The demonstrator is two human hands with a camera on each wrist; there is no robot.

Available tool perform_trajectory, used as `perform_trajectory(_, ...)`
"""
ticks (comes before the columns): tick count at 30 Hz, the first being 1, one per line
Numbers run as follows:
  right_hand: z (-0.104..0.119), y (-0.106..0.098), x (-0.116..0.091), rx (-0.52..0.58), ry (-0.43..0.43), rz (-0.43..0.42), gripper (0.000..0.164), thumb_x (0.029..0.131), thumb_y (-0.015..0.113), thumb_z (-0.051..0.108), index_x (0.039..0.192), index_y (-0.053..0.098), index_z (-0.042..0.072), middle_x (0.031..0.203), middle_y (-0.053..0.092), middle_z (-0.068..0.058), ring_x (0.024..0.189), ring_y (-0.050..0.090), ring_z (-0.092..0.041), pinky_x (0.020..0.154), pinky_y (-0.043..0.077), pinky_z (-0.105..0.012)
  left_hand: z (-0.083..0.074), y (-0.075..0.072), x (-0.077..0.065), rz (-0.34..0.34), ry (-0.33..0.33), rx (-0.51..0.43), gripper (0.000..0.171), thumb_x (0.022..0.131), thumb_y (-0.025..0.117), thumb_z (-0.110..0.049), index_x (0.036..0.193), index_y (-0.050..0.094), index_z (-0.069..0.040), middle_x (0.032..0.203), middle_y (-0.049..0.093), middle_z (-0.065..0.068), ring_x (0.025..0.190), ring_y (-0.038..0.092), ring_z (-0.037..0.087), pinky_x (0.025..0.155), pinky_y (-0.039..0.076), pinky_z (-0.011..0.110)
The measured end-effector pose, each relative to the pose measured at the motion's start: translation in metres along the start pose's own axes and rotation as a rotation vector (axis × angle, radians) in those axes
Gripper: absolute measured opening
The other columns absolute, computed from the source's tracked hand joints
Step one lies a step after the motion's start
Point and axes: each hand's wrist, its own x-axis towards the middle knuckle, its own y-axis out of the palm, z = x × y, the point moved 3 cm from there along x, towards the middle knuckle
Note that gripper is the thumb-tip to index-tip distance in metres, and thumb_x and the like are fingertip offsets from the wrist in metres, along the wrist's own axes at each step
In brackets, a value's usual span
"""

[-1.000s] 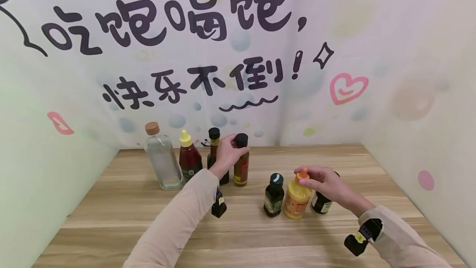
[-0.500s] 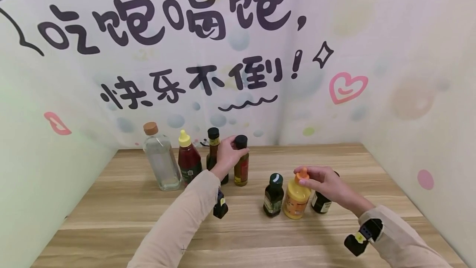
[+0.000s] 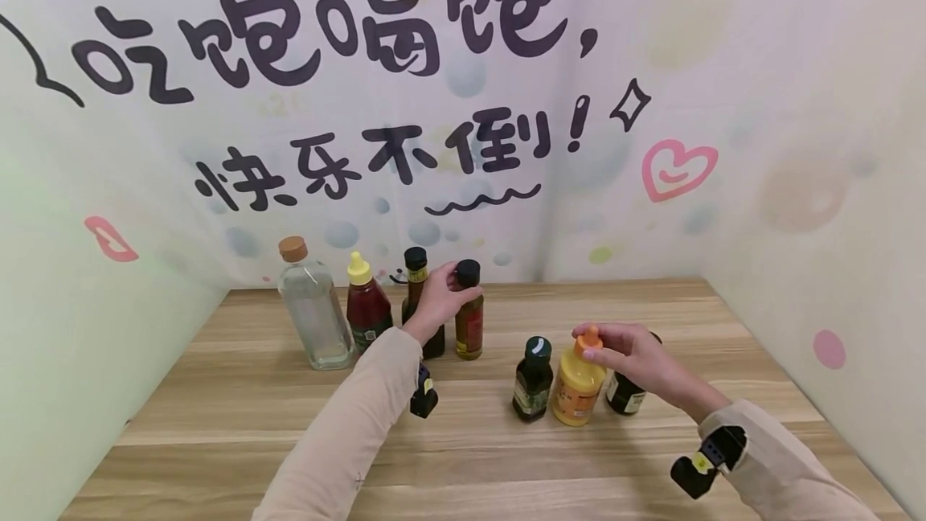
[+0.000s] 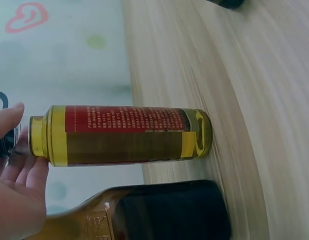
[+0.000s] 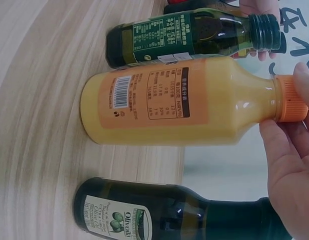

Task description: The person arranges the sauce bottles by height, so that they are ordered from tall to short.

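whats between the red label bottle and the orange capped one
In the head view, the dark green-capped bottle stands between them, nearer the orange-capped bottle.

Four bottles (image 3: 370, 308) stand in a row on the table (image 3: 463, 457), before the rear wall (image 3: 586, 239). Nearer the front, right of the rightmost bottle (image 3: 469, 332), a squeeze bottle (image 3: 579, 388) stands between two small bottles (image 3: 532, 392).

On the table (image 3: 463, 457), four bottles (image 3: 316, 316) are standing toward the back, three bottles (image 3: 579, 388) nearer, further right.
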Motion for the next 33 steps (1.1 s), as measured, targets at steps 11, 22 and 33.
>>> perform_trajectory(11,-0.002,0.002,-0.003,-0.01,0.019,-0.011,0.04,0.087,0.057,0.019,0.119,0.051,-0.004,0.118,0.052,-0.022,0.098,0.055,-0.008,0.076,0.048,-0.024,0.003,0.002,-0.006,0.002,-0.016,-0.014,0.048,0.08,0.066,-0.011,0.123,0.048,-0.001,0.11,0.058,0.016,0.099,0.055,0.026,0.086,0.044,0.037)
perform_trajectory(22,-0.001,0.001,-0.002,-0.015,0.009,-0.026,0.039,0.087,0.057,0.019,0.119,0.051,-0.002,0.118,0.052,-0.021,0.099,0.054,-0.006,0.077,0.047,-0.024,0.0,0.0,-0.004,0.013,0.041,0.065,0.05,0.082,0.063,-0.013,0.125,0.043,0.0,0.114,0.056,0.018,0.102,0.054,0.027,0.087,0.043,0.036)
perform_trajectory(33,-0.004,0.001,-0.003,0.001,0.03,-0.032,0.038,0.086,0.058,0.02,0.119,0.052,0.002,0.119,0.052,-0.02,0.101,0.053,-0.006,0.079,0.046,-0.024,-0.015,-0.008,-0.006,0.105,0.004,0.107,0.061,0.083,0.063,-0.02,0.135,0.034,-0.01,0.137,0.034,0.015,0.122,0.035,0.03,0.097,0.032,0.041)
